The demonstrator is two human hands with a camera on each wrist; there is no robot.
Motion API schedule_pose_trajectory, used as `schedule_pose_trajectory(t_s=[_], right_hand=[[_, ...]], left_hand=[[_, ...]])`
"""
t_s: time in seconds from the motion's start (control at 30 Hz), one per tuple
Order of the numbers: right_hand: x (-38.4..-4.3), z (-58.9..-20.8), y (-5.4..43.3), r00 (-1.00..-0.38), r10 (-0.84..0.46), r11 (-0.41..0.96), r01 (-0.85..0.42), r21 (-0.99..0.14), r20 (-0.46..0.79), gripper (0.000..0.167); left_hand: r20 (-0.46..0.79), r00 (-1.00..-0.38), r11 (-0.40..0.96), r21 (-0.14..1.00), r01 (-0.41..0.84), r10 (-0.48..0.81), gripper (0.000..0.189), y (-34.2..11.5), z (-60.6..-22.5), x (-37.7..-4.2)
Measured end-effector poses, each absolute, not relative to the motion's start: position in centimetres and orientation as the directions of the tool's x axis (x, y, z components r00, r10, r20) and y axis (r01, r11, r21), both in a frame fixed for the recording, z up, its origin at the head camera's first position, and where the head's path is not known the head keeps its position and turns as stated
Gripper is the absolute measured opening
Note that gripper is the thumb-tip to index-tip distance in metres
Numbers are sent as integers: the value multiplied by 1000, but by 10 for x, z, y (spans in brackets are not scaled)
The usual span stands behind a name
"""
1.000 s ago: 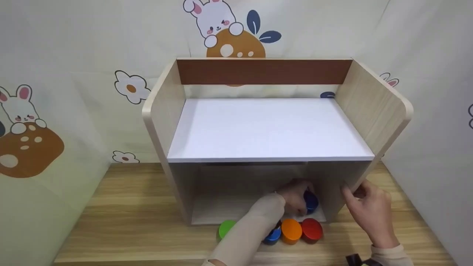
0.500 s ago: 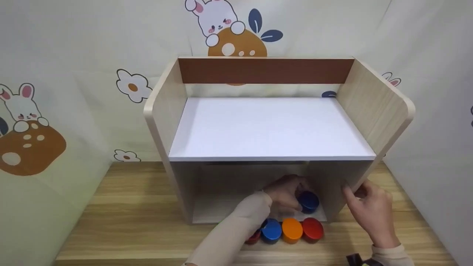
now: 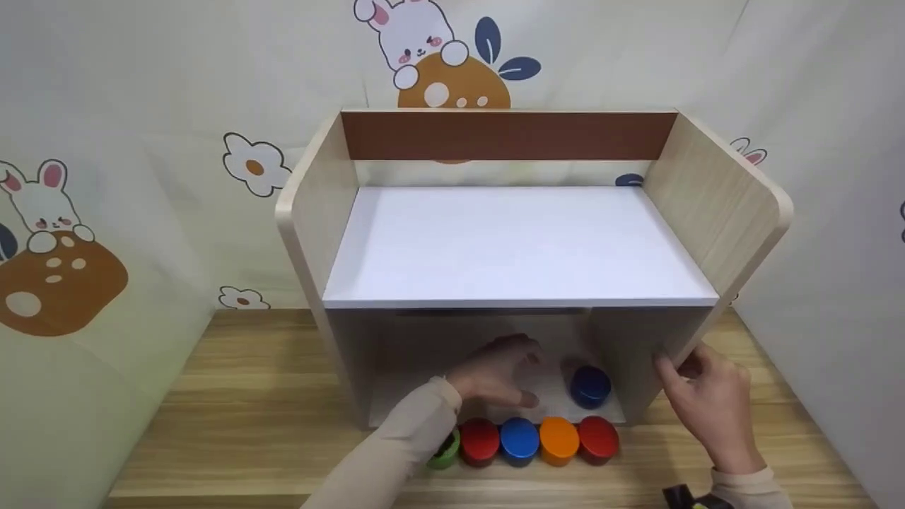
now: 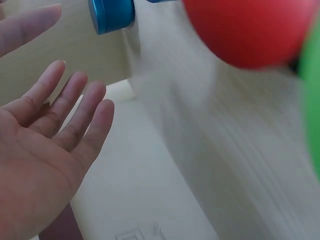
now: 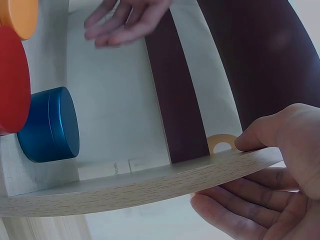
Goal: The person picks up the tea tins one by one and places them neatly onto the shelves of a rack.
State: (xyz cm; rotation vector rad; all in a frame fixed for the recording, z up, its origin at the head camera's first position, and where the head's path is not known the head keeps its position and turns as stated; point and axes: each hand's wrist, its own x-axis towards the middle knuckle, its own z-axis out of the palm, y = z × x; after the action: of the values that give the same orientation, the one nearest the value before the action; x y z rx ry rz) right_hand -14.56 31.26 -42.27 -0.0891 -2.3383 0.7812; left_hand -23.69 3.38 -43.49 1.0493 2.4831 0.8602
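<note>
A round dark-blue tin (image 3: 591,387) stands inside the lower compartment of the wooden shelf (image 3: 520,244), near its right wall. My left hand (image 3: 498,371) is in that compartment, to the left of the tin and apart from it. Its fingers are spread and hold nothing in the left wrist view, where the blue tin (image 4: 114,15) shows at the top. At the shelf's right side, my right hand (image 3: 714,410) grips the front edge of the side panel (image 5: 135,192), thumb on the inner face and fingers outside.
Along the front of the shelf lies a row of round tins: a green one (image 3: 444,452) partly behind the left sleeve, a red one (image 3: 480,442), a blue one (image 3: 520,441), an orange one (image 3: 559,440) and another red one (image 3: 599,440). Patterned cloth (image 3: 177,85) hangs behind.
My left hand has let go of the dark-blue tin and drawn back to the left, leaving it near the right wall. My right hand keeps its place on the panel.
</note>
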Motion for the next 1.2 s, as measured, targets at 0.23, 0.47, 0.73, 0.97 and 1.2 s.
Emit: schedule_pose_trajectory(t_s=[0.23, 0.47, 0.73, 0.97, 1.2], right_hand=[[-146, -422, 312, -790, 266, 817, -120, -564, 553, 18], [-145, -422, 313, -791, 281, 806, -113, -581, 544, 20], [-145, -421, 312, -793, 272, 811, -116, -573, 545, 20], [-146, -424, 315, -768, 254, 821, -149, -551, 587, 14], [-146, -422, 312, -781, 263, 825, -122, -552, 566, 16]], left_hand=[[-45, -717, 552, 672, 494, 696, 51, -2, -442, -221], [-49, -745, 549, 708, 444, 665, 53, -36, -452, -205], [-75, -773, 536, 762, 363, 630, 56, -73, -461, -189], [2, -782, 547, 714, 438, 624, 57, -89, -472, -179], [1, -786, 584, 670, 459, 618, 55, -92, -482, -173]])
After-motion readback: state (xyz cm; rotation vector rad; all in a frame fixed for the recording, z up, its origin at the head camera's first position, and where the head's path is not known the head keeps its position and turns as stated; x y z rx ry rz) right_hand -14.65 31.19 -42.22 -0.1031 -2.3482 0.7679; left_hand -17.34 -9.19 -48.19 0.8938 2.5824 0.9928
